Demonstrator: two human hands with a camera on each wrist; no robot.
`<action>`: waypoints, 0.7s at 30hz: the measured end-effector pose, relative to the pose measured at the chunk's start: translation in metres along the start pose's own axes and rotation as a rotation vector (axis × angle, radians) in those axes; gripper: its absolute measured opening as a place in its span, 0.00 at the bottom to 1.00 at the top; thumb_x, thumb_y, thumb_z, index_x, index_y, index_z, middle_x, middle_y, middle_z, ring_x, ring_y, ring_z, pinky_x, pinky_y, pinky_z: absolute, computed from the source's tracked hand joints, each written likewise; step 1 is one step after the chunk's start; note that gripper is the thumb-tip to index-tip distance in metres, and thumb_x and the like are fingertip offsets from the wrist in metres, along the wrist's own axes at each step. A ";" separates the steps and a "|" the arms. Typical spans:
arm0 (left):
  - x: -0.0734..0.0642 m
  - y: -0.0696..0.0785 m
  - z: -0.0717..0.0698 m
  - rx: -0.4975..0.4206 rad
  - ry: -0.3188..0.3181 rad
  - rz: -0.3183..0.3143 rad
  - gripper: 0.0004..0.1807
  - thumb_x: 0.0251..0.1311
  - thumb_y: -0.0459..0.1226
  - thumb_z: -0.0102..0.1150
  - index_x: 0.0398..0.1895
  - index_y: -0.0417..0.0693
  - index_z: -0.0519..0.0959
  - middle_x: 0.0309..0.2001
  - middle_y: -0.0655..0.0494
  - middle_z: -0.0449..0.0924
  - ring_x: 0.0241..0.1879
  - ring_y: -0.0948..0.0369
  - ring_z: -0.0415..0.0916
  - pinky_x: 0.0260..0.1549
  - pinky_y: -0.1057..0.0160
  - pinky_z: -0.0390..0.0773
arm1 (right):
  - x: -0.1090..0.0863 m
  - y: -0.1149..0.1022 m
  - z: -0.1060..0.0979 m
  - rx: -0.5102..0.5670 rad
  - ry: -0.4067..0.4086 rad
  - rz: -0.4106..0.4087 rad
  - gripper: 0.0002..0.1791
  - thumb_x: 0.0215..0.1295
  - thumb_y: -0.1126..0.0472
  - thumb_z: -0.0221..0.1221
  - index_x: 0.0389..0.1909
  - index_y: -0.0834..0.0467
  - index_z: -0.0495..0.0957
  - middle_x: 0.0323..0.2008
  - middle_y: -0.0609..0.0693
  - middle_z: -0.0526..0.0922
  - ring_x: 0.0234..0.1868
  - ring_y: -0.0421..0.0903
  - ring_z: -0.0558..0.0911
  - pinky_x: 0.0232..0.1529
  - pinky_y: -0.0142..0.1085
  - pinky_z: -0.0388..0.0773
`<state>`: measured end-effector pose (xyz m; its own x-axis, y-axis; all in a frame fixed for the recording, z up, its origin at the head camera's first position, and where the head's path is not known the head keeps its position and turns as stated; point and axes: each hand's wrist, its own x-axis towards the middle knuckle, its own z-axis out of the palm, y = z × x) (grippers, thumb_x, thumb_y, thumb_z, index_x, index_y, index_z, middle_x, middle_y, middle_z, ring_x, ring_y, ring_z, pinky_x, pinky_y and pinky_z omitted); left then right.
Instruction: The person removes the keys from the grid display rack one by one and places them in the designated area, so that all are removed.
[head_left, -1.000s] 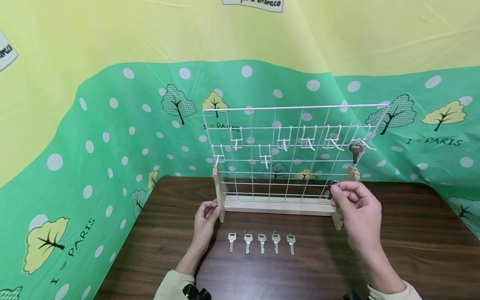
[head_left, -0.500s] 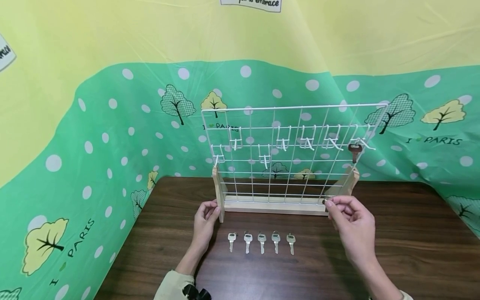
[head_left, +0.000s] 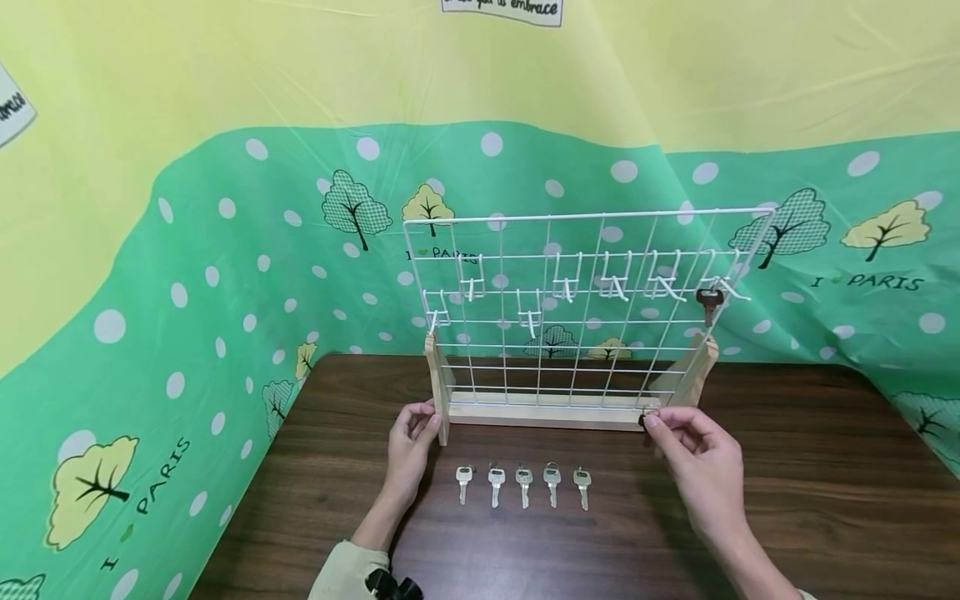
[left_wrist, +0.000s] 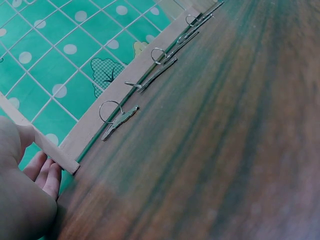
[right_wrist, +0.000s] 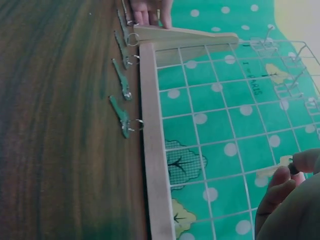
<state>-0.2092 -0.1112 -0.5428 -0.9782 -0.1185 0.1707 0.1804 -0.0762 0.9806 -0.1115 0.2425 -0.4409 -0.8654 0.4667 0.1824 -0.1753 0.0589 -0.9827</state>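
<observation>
My left hand holds the left wooden foot of a white wire grid rack, thumb in front and fingers behind it, as the left wrist view also shows. In front of the rack's right end, my right hand pinches a small key between thumb and fingertips; most of it is hidden, and it looks dark. Another dark key hangs from the rightmost white hook. Several silver keys with rings lie in a row on the table, the leftmost key nearest my left hand.
Several other white hooks, such as the middle hook, jut forward from the grid. A wooden base bar joins the rack's feet on the dark wood table. A green and yellow printed cloth hangs behind the table.
My right hand has moved down and slightly left with the pinched key, from beside the grid to near the base bar. The left hand stays on the wooden foot.
</observation>
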 end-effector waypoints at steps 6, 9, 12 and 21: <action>0.000 0.001 0.000 -0.001 -0.001 -0.005 0.12 0.78 0.25 0.62 0.52 0.21 0.72 0.66 0.33 0.80 0.63 0.61 0.79 0.66 0.73 0.76 | 0.001 0.012 -0.003 0.006 -0.007 0.035 0.04 0.71 0.73 0.71 0.41 0.69 0.85 0.27 0.44 0.87 0.22 0.38 0.80 0.23 0.26 0.75; 0.000 0.001 0.000 -0.009 -0.002 -0.006 0.12 0.78 0.25 0.61 0.52 0.21 0.72 0.66 0.33 0.80 0.64 0.60 0.79 0.65 0.73 0.77 | 0.001 0.020 -0.003 0.008 -0.021 0.049 0.03 0.71 0.74 0.70 0.42 0.69 0.86 0.28 0.44 0.88 0.23 0.38 0.80 0.23 0.26 0.77; 0.000 0.001 0.001 -0.021 0.000 -0.007 0.13 0.78 0.25 0.62 0.52 0.20 0.72 0.65 0.33 0.80 0.63 0.60 0.79 0.64 0.73 0.78 | 0.001 0.027 -0.002 -0.012 -0.048 0.060 0.02 0.72 0.74 0.69 0.42 0.69 0.86 0.28 0.43 0.88 0.23 0.38 0.81 0.23 0.26 0.77; 0.000 -0.001 0.000 -0.038 -0.004 -0.008 0.13 0.78 0.24 0.61 0.54 0.19 0.71 0.66 0.30 0.79 0.60 0.64 0.80 0.62 0.72 0.79 | 0.001 0.041 -0.002 -0.163 -0.149 0.105 0.05 0.76 0.68 0.68 0.43 0.69 0.86 0.24 0.43 0.83 0.24 0.39 0.79 0.22 0.29 0.74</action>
<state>-0.2092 -0.1110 -0.5435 -0.9800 -0.1142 0.1632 0.1762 -0.1145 0.9777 -0.1187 0.2469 -0.4812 -0.9366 0.3433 0.0701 -0.0137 0.1640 -0.9864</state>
